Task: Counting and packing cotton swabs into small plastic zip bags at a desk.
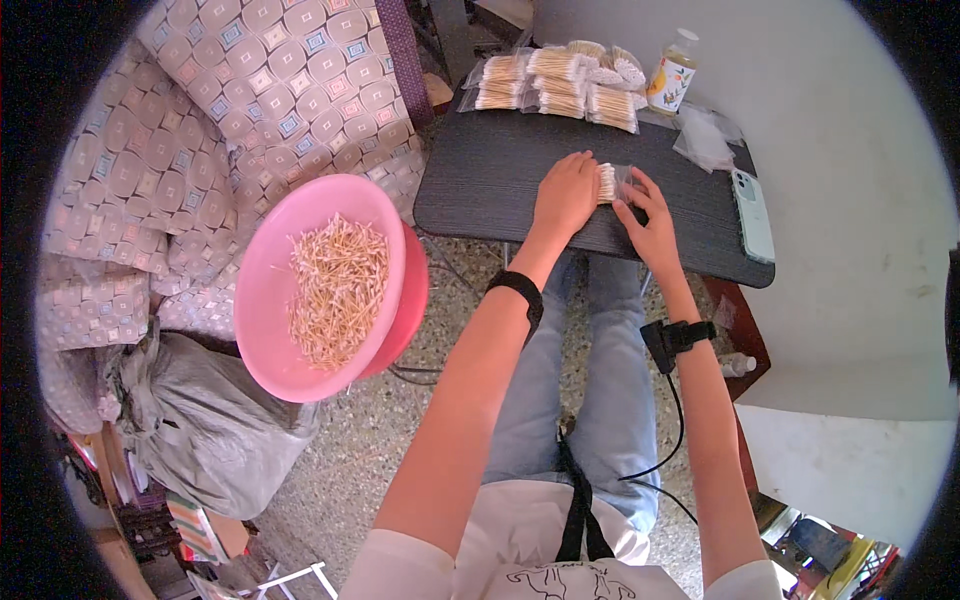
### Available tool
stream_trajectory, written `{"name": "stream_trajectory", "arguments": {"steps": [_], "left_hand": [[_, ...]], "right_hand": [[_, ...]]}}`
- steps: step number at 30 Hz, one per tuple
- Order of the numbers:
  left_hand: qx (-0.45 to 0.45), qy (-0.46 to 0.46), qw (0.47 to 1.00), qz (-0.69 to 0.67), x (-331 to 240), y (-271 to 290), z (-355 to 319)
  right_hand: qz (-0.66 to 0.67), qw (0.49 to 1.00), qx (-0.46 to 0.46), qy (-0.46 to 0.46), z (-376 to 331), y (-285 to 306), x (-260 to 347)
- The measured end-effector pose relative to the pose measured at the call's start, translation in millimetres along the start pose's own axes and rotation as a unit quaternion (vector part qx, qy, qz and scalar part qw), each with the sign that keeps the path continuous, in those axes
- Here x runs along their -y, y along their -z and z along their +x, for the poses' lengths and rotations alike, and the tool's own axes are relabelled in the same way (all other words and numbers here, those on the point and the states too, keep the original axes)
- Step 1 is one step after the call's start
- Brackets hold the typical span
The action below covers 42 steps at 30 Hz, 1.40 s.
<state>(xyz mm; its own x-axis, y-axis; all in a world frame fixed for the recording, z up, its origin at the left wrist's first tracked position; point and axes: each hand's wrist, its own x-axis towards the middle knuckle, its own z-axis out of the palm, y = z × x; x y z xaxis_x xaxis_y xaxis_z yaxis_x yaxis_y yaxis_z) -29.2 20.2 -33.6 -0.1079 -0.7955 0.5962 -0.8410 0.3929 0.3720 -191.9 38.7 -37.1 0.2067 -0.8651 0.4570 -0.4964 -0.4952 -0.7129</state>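
Left grip (pixel 567 200): at the swab pack's (pixel 607 184) left side; we cannot tell whether clamped.
Right grip (pixel 652 218): curved at its right side, closure equally unclear.

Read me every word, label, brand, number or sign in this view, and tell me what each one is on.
No text here reads clearly enough to quote.
Juice bottle: fruit-picture label, any lettering too small.
White shirt: dark line drawing, any wording unclear.
Bagged cotton swabs: no legible print.
Smartphone: no legible marking.
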Motion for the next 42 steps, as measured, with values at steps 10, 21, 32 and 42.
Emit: {"name": "stream_trajectory", "arguments": {"steps": [10, 21, 32, 42], "left_hand": [[0.011, 0.005, 0.999, -0.042, 8, 0, 0], [0.050, -0.001, 0.996, -0.079, 7, 3, 0], [0.041, -0.007, 0.995, -0.089, 8, 5, 1], [0.045, -0.013, 0.994, -0.098, 5, 6, 1]], "right_hand": [[-0.117, 0.992, 0.037, 0.028, 2, -5, -1], [-0.163, 0.987, -0.007, -0.001, 3, -10, 9], [-0.237, 0.971, 0.032, 0.017, 1, -12, 11], [-0.203, 0.979, 0.010, 0.016, 3, -11, 8]]}}
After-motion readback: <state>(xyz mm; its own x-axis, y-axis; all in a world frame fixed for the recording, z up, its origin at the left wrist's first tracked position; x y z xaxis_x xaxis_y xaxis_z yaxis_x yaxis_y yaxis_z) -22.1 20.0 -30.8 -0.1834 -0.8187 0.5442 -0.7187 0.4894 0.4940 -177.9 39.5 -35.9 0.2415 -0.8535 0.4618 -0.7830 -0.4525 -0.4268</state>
